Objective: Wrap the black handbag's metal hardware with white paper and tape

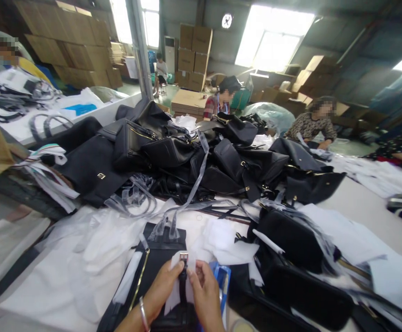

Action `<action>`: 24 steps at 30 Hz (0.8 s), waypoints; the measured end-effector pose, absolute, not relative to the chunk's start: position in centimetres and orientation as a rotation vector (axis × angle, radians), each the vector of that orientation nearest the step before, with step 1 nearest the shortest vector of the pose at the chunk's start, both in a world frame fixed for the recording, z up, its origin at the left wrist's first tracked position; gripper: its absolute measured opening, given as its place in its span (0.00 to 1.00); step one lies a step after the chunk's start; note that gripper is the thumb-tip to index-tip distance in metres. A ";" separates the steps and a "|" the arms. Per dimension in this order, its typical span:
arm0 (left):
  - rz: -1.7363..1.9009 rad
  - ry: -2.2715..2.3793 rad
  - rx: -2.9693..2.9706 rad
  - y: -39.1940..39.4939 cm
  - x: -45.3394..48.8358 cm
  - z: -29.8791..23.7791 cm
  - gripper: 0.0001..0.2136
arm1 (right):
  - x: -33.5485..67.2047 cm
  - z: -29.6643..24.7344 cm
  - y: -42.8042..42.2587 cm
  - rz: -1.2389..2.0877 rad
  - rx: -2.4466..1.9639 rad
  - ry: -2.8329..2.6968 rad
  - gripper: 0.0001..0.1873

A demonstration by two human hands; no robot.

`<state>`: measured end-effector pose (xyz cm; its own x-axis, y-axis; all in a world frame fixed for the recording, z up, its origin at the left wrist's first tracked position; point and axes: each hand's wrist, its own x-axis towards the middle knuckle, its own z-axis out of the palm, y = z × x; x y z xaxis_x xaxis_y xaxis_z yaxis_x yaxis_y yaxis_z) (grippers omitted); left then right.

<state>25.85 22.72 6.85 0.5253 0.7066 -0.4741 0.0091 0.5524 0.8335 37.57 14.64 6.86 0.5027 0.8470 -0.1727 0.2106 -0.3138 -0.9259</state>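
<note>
A black bag (159, 256) with a gold zipper lies in front of me, its handle wrapped in clear plastic film. Over it my left hand (168, 279) pinches a black buckled strap (183, 281), thumb just beneath the metal buckle (183, 256). White tissue paper (172, 302) sits behind the strap. From the other side my right hand (204, 286) grips the paper and the strap's edge between thumb and curled fingers. A blue object (225, 276), partly covered, is beside my right hand.
Black bags (173, 152) are heaped across the table. More bags (297, 263) lie to my right, among white paper sheets (342, 235). White tissue (72, 272) spreads at left. Several people work beyond, one in a patterned top (311, 124). Cardboard boxes (194, 55) stand behind.
</note>
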 end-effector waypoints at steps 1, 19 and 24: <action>0.492 0.927 0.901 22.7 25.9 6.9 0.22 | 37.5 6.9 14.6 0.830 -1.811 -0.890 0.10; 0.564 0.956 0.796 21.6 26.4 7.1 0.24 | 38.0 6.6 15.3 0.700 -1.844 -0.935 0.06; 0.591 0.974 0.857 21.8 26.5 7.4 0.21 | 37.5 6.4 15.1 0.646 -1.815 -1.018 0.07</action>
